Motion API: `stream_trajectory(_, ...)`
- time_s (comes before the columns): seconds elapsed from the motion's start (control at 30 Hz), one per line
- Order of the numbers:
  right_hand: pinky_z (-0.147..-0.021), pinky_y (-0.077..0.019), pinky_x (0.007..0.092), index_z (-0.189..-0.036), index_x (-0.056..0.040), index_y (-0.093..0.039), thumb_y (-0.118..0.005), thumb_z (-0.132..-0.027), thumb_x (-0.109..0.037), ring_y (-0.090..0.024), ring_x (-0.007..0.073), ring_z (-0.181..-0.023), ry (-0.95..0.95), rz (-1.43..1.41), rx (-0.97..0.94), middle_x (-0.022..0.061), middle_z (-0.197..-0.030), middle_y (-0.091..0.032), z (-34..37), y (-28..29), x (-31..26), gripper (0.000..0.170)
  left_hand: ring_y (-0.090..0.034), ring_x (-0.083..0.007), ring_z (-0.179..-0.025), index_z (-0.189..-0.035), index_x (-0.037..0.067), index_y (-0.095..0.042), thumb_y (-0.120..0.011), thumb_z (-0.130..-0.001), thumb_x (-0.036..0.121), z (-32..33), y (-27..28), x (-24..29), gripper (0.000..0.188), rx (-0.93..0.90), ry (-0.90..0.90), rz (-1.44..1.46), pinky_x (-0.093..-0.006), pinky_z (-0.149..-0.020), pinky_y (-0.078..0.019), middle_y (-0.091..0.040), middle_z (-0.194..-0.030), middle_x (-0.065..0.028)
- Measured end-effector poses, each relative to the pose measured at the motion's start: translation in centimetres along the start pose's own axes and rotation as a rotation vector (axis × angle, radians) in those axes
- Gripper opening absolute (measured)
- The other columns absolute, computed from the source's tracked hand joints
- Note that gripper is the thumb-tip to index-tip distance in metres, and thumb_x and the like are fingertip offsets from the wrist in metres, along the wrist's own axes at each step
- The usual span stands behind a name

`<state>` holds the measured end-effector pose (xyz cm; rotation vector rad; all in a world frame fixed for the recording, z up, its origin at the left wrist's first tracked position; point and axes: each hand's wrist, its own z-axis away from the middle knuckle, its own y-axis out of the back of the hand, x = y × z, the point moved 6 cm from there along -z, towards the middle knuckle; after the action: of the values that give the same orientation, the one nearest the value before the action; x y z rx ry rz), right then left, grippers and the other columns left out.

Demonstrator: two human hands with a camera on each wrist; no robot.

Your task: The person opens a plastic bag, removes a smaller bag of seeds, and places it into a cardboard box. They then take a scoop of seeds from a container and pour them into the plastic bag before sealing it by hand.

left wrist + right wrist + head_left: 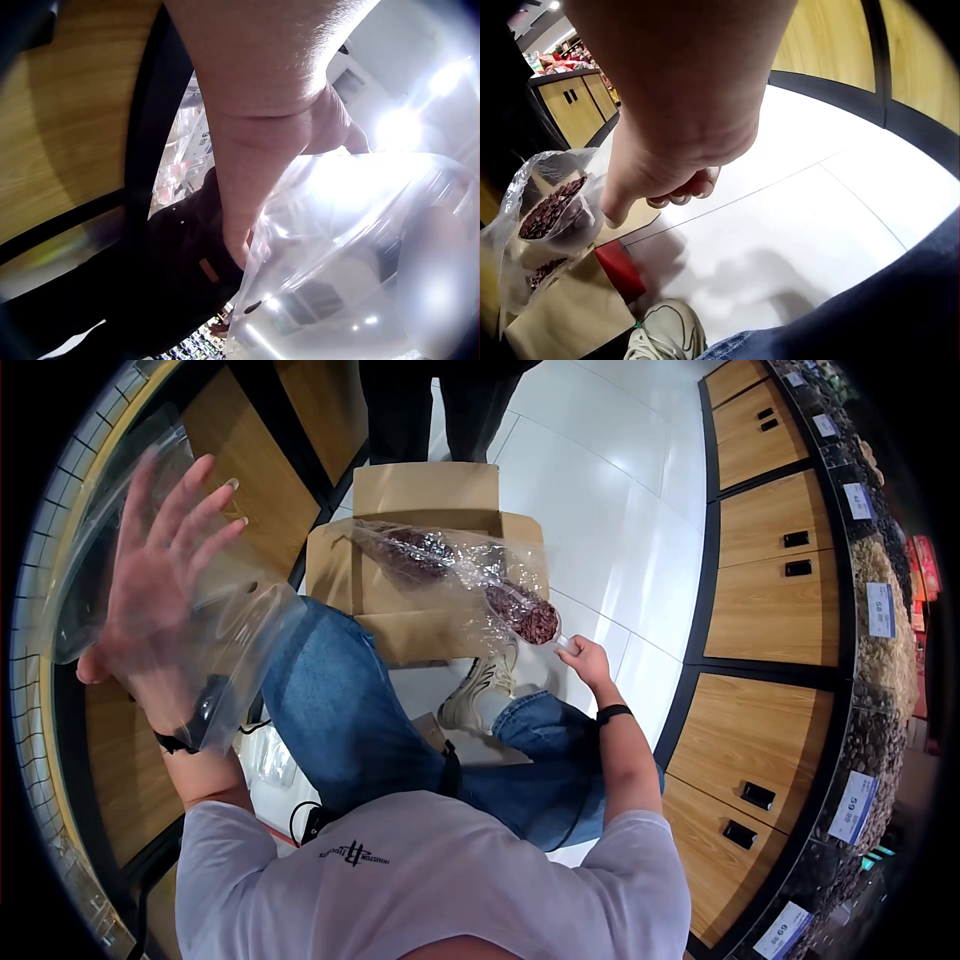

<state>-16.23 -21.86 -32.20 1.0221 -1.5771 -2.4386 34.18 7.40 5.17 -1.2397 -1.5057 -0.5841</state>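
My left hand [160, 585] is raised at the left with its fingers spread straight; clear plastic [250, 625] hangs around the hand and wrist. In the left wrist view the sheer plastic [330, 225] spreads beside the hand. My right hand [590, 662] grips the short handle of a clear scoop [564, 642], heaped with dark red dried pieces [553, 210]. The scoop lies inside the mouth of a clear plastic bag [465, 565], which has more dark red pieces [415, 555] in its far part. That bag rests across an open cardboard box [425, 490].
Wooden cabinets [765, 740] line the right side, below bins of dry goods with price tags [880, 610]. More cabinets [250, 455] stand at the left. Another person's dark-trousered legs [400, 410] are behind the box. My shoe [465, 700] is beside the box on the tiled floor [600, 470].
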Motion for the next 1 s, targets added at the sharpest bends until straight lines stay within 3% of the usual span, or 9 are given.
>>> stream_trajectory(0.07,-0.060,-0.0445,0.0406,-0.079,-0.0026,-0.058,-0.077,-0.077,-0.044,-0.051,0.0318,-0.060,-0.063,-0.014,0.005,0.0144,-0.066,-0.057,1.4,0.6,1.5,0.046,-0.035,-0.0486,-0.138,-0.152,-0.008,0.000,-0.082,-0.045,0.078,0.0,-0.8,-0.3,0.160,-0.016,-0.001,0.004,-0.0580,-0.111,-0.0353,-0.021,-0.151,-0.0391)
stream_trajectory(0.37,-0.059,-0.0444,0.0388,-0.078,-0.0030,-0.058,-0.078,-0.076,-0.044,-0.050,0.0300,-0.059,-0.138,-0.025,0.112,0.0132,-0.064,-0.055,8.4,2.9,6.6,0.045,-0.034,-0.0460,-0.139,-0.154,-0.005,-0.003,-0.078,-0.043,0.082,-0.3,-5.9,-1.1,0.159,-0.057,0.014,-0.034,-0.0558,-0.112,-0.0354,-0.022,-0.152,-0.0352)
stream_trajectory(0.63,-0.056,-0.0434,0.0345,-0.079,-0.0026,-0.062,-0.081,-0.077,-0.036,-0.047,0.0205,-0.056,-0.159,-0.147,0.188,0.0094,-0.061,-0.054,13.4,6.3,7.6,0.039,-0.039,-0.0444,-0.137,-0.154,-0.003,-0.005,-0.072,-0.048,0.088,-0.1,-10.1,-1.7,0.155,-0.186,-0.025,-0.007,-0.0528,-0.110,-0.0375,-0.026,-0.151,-0.0365)
stream_trajectory(0.87,-0.053,-0.0371,0.0261,-0.079,-0.0015,-0.064,-0.080,-0.080,-0.023,-0.042,0.0066,-0.059,-0.113,-0.267,0.244,-0.0024,-0.060,-0.050,15.9,14.1,3.6,0.027,-0.046,-0.0402,-0.132,-0.156,0.002,-0.008,-0.080,-0.055,0.074,0.5,-16.8,-4.1,0.143,-0.268,-0.032,0.037,-0.0514,-0.108,-0.0385,-0.033,-0.150,-0.0310)
stream_trajectory(1.0,-0.053,-0.0359,0.0260,-0.080,-0.0010,-0.063,-0.080,-0.080,-0.022,-0.041,0.0065,-0.059,-0.075,-0.224,0.256,-0.0027,-0.061,-0.048,16.9,18.7,0.9,0.027,-0.046,-0.0355,-0.132,-0.155,0.003,-0.010,-0.089,-0.058,0.054,0.5,-19.6,-6.0,0.136,-0.409,-0.078,0.012,-0.0480,-0.111,-0.0369,-0.038,-0.147,-0.0276)
